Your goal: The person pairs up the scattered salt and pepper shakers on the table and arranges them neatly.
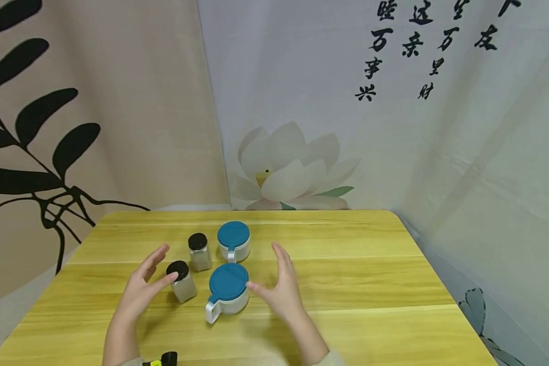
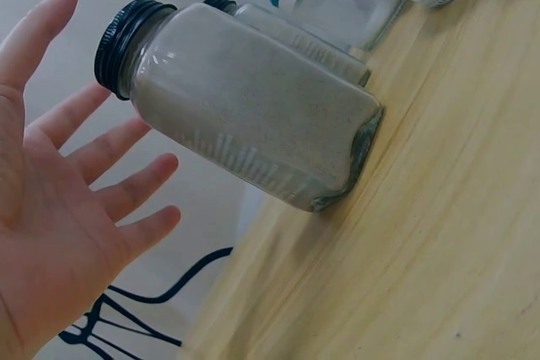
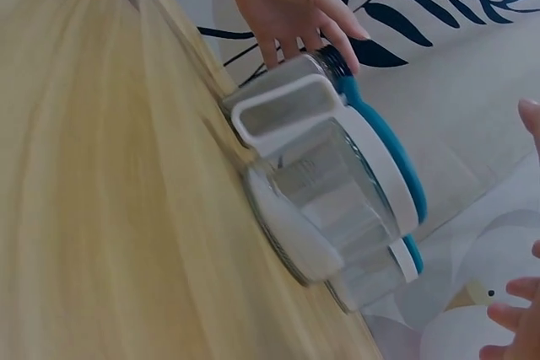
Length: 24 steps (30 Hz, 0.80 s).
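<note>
Here, the left hand (image 1: 139, 290) and right hand (image 1: 283, 291) are hovering, spread, beside a jar (image 1: 183, 287) and pot (image 1: 229, 285), probably breakable glass best gripped mid-body.

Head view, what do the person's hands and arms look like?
The left hand and right hand are bare, no gloves or rings visible. Pale greyish sleeves show at the bottom edge. Beside the left one sits a black piece with a bright yellow-green part.

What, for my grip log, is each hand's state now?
Left hand: open, empty, near a black-lidded jar.
Right hand: open, empty, near a blue-lidded jug.
</note>
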### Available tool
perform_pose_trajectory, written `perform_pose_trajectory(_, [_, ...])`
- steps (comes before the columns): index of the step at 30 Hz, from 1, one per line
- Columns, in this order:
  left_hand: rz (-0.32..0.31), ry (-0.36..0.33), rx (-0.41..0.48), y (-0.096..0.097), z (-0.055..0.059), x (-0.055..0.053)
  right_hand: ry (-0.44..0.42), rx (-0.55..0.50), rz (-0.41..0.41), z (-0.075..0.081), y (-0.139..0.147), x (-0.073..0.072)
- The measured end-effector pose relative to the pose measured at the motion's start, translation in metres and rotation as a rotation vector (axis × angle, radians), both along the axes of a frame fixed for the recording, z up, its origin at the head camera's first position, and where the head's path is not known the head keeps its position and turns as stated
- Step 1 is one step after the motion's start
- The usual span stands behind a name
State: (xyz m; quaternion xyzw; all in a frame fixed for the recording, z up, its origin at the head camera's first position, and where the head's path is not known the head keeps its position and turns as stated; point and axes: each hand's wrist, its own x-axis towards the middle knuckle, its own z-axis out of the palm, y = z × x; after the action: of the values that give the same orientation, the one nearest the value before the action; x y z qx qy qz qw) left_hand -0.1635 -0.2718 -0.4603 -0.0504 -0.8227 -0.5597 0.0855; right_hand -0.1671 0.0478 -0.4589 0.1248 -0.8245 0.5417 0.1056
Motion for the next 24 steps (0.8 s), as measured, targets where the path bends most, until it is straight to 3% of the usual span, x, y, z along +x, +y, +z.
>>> perform_pose_trajectory(9, [-0.012,-0.015,-0.035,-0.003,-0.007,-0.001,-0.082,0.022,0.04,-0.008,-0.02,0.006])
perform_pose_trajectory(24, [-0.012,-0.002,-0.051,-0.002,-0.015,-0.003,-0.084,0.029,0.074,-0.018,-0.039,0.011])
